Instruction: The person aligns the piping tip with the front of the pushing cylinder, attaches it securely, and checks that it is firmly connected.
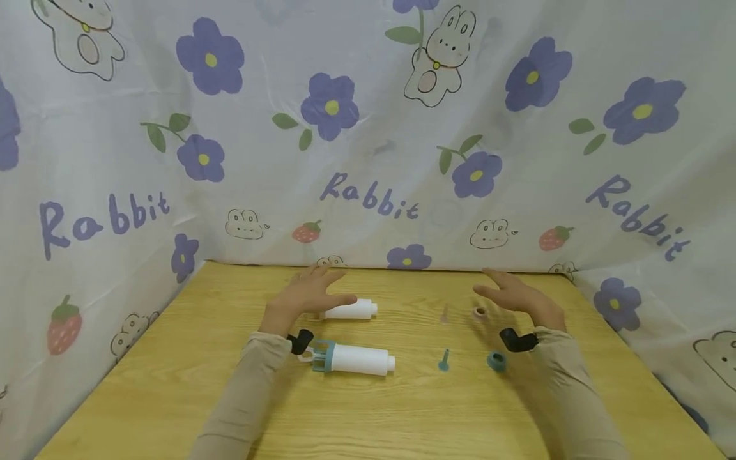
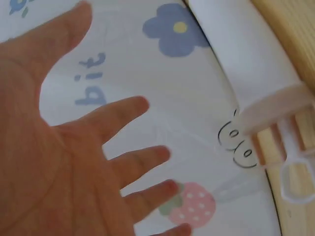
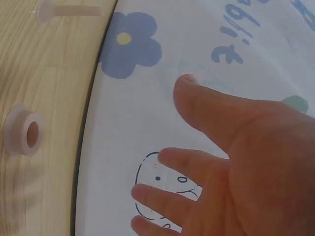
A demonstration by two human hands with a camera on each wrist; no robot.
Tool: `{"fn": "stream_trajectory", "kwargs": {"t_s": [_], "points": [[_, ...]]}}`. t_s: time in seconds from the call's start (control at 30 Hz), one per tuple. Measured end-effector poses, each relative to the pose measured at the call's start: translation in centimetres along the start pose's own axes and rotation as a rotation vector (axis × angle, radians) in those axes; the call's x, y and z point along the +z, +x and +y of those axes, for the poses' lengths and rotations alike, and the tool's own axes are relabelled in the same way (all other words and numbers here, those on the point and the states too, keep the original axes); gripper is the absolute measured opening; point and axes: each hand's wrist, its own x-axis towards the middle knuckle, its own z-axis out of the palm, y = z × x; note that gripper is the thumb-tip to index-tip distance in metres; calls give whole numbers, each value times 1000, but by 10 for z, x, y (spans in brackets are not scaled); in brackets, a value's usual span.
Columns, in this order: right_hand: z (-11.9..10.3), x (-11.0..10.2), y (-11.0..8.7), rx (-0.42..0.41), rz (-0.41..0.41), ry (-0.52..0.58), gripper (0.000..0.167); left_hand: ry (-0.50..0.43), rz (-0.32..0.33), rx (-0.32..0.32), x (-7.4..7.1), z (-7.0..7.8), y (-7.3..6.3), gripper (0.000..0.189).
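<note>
My left hand (image 1: 306, 296) hovers over the left part of the table with fingers spread, holding nothing. Below it lies a white cylinder (image 1: 352, 309), partly hidden by the hand; the left wrist view shows its pale pinkish collar (image 2: 280, 105) and looped end (image 2: 298, 182). Nearer to me is a second white cylinder (image 1: 361, 360) with a teal slotted collar (image 1: 324, 356). My right hand (image 1: 517, 299) is raised on the right, fingers extended and nothing held. Close to it are a pale pinkish ring (image 3: 24, 132) and a teal ring (image 1: 497, 361).
Between the cylinders and rings lie a pale stemmed piece (image 1: 444, 314) and a teal stemmed piece (image 1: 444, 360). The wooden table (image 1: 356, 421) ends at a hanging white cloth (image 1: 368, 243) printed with flowers and rabbits, which also runs along both sides.
</note>
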Motion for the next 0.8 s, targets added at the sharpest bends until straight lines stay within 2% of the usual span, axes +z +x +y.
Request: {"fn": "stream_trajectory", "kwargs": {"t_s": [0.1,0.2,0.3,0.47,0.63,0.7,0.8], "points": [[2,2,3,6,-27,-21,76,-16,-44,-21,-6,3,-7,84],[4,3,6,0,-42,-40,75,-19,-80,-23,-7,18,-7,87],[4,3,6,16,-55,-33,76,-13,-107,2,-5,48,1,86],[1,3,6,48,-81,-10,77,-36,-128,59,9,106,20,77],[2,4,8,72,-110,1,77,-17,-163,-43,29,151,36,74],[3,4,7,85,-123,-3,77,-18,-167,-79,38,164,43,73],[6,5,7,100,-142,4,77,-40,-157,-95,49,175,55,72]]}}
